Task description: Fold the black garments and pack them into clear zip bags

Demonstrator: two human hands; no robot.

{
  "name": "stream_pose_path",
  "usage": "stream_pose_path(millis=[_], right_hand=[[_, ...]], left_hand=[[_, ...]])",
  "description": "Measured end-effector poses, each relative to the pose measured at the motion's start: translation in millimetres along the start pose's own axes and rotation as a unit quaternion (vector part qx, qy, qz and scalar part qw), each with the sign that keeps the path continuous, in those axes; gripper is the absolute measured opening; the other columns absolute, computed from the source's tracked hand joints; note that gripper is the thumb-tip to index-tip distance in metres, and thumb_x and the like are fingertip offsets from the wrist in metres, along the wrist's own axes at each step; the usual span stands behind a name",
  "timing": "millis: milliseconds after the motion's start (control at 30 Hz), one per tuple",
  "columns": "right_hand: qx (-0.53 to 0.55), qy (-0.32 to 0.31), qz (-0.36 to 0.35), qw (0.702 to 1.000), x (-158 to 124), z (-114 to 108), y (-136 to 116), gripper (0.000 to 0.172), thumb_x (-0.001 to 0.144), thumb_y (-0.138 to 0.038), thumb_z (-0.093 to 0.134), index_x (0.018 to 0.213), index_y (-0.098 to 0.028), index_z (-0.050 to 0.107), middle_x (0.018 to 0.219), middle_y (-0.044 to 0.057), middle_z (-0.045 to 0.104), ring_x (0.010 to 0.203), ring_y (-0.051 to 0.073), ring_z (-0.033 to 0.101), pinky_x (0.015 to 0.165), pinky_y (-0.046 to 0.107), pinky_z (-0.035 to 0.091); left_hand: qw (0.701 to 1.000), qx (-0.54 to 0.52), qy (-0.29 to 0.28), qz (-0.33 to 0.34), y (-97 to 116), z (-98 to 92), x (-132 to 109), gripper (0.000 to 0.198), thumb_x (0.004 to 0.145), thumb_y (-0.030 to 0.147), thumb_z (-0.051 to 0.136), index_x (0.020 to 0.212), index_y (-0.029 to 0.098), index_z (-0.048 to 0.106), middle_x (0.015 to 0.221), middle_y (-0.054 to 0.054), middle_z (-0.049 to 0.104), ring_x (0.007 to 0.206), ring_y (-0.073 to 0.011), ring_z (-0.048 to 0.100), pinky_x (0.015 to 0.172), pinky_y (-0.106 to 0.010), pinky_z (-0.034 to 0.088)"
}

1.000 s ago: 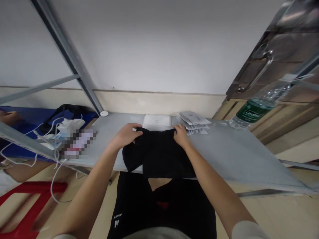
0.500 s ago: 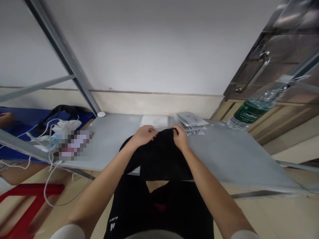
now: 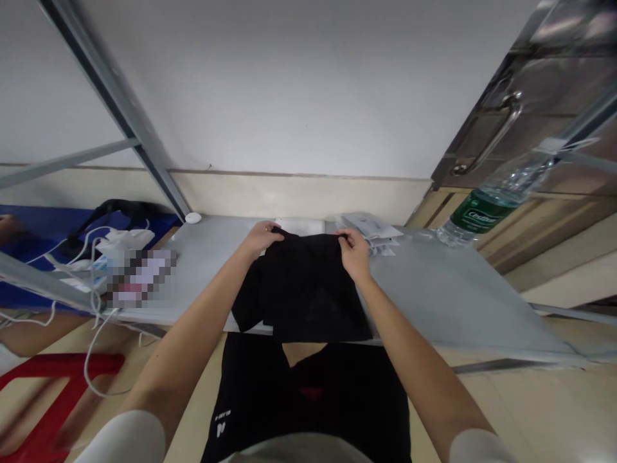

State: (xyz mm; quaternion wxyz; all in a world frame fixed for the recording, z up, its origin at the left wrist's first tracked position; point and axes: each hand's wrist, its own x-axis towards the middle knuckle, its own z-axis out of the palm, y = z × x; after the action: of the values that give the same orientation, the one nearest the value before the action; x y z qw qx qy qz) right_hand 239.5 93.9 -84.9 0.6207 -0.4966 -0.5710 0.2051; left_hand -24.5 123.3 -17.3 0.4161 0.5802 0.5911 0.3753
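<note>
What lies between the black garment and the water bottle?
In the head view, a stack of white packets lies there, beside the right hand that grips the black garment; the table onward to the water bottle looks bare.

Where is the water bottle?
The bottle is at the far right of the head view, by the table's back right corner, just past the white packets, right of the cloth.

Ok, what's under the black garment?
The grey table shows around the black garment; a white packet's edge peeks out at its far hem. Anything else beneath is covered.
</note>
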Motion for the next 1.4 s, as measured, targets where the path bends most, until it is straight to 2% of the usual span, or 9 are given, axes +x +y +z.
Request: stream_pose_path(millis=[167,300,567,667,800,933,1100,1267,1400], right_hand=[[0.060,-0.027,0.016,0.998,29.2,12.7,-16.3,0.021,0.075,-0.016,0.051,0.088,-0.021,0.067,0.090,0.005,0.075,0.093,0.022,0.070,0.097,0.043,0.053],[0.118,-0.039,0.029,0.992,31.2,13.2,-30.8,0.020,0.072,-0.016,0.055,0.086,-0.022,0.067,0.087,0.002,0.075,0.091,0.021,0.071,0.098,0.043,0.052],[0.161,-0.091,0.091,0.979,-44.8,-41.1,-53.9,0.012,0.076,-0.021,0.072,0.087,-0.024,0.071,0.085,0.000,0.074,0.091,0.020,0.071,0.097,0.041,0.052],[0.087,-0.144,0.079,0.983,-81.3,-59.5,-53.8,0.002,0.082,-0.024,0.070,0.082,-0.023,0.071,0.087,0.001,0.074,0.094,0.021,0.071,0.099,0.042,0.052],[-0.040,-0.218,0.040,0.974,-112.9,-75.6,-48.1,0.016,0.085,-0.018,0.058,0.089,-0.026,0.072,0.081,0.001,0.073,0.095,0.024,0.071,0.110,0.052,0.047],[-0.147,-0.223,-0.024,0.963,-114.5,-74.2,-66.3,0.025,0.089,-0.018,0.052,0.099,-0.027,0.074,0.083,0.005,0.072,0.096,0.029,0.068,0.100,0.055,0.053],[-0.210,-0.191,-0.110,0.953,-105.0,-25.1,-99.2,0.037,0.095,-0.017,0.048,0.124,-0.023,0.070,0.122,0.013,0.069,0.125,0.032,0.059,0.108,0.058,0.050],[-0.253,-0.286,-0.098,0.919,-108.8,23.5,-70.5,0.057,0.089,-0.007,0.044,0.145,-0.008,0.053,0.150,0.021,0.054,0.152,0.035,0.035,0.121,0.058,0.041],[-0.322,-0.320,-0.079,0.888,-113.4,22.7,-42.2,0.054,0.096,-0.019,0.047,0.147,-0.002,0.050,0.156,0.026,0.047,0.154,0.040,0.031,0.123,0.061,0.034]], left_hand=[[0.997,-0.057,0.015,0.053,9.1,-19.6,12.5,0.033,0.058,0.008,0.077,0.091,0.015,0.072,0.089,-0.006,0.067,0.085,-0.0189,0.063,0.084,-0.036,0.049],[0.993,-0.063,0.012,0.100,9.3,-28.5,-0.6,0.036,0.058,0.010,0.074,0.094,0.016,0.072,0.082,-0.002,0.064,0.080,-0.0166,0.062,0.083,-0.035,0.049],[0.969,0.060,0.031,0.236,-19.9,-33.8,-116.7,0.025,0.076,0.018,0.067,0.101,0.022,0.070,0.098,-0.003,0.070,0.098,-0.0213,0.065,0.097,-0.040,0.048],[0.961,0.089,0.032,0.261,-42.7,-28.5,-152.1,0.021,0.081,0.017,0.062,0.100,0.023,0.070,0.100,-0.005,0.069,0.100,-0.0230,0.063,0.097,-0.043,0.050],[0.954,0.176,-0.011,0.243,-68.1,-23.5,-173.9,0.029,0.084,0.013,0.057,0.104,0.027,0.073,0.104,-0.008,0.069,0.110,-0.0262,0.059,0.101,-0.049,0.049],[0.937,0.254,-0.057,0.234,-62.8,-23.9,-179.7,0.037,0.082,0.010,0.053,0.103,0.029,0.076,0.102,-0.008,0.074,0.115,-0.0292,0.057,0.104,-0.053,0.046],[0.923,0.255,0.028,0.287,-25.2,-0.6,-168.6,0.035,0.089,0.013,0.051,0.107,0.026,0.078,0.102,-0.009,0.077,0.113,-0.0298,0.060,0.105,-0.053,0.046],[0.904,0.303,-0.040,0.298,-30.2,41.3,-138.7,0.035,0.095,0.015,0.048,0.121,0.017,0.071,0.124,-0.014,0.072,0.121,-0.0295,0.061,0.108,-0.049,0.047],[0.887,0.373,-0.017,0.271,-58.5,47.3,-127.5,0.037,0.096,0.024,0.052,0.128,0.015,0.067,0.139,-0.017,0.064,0.138,-0.0340,0.051,0.119,-0.053,0.037]])
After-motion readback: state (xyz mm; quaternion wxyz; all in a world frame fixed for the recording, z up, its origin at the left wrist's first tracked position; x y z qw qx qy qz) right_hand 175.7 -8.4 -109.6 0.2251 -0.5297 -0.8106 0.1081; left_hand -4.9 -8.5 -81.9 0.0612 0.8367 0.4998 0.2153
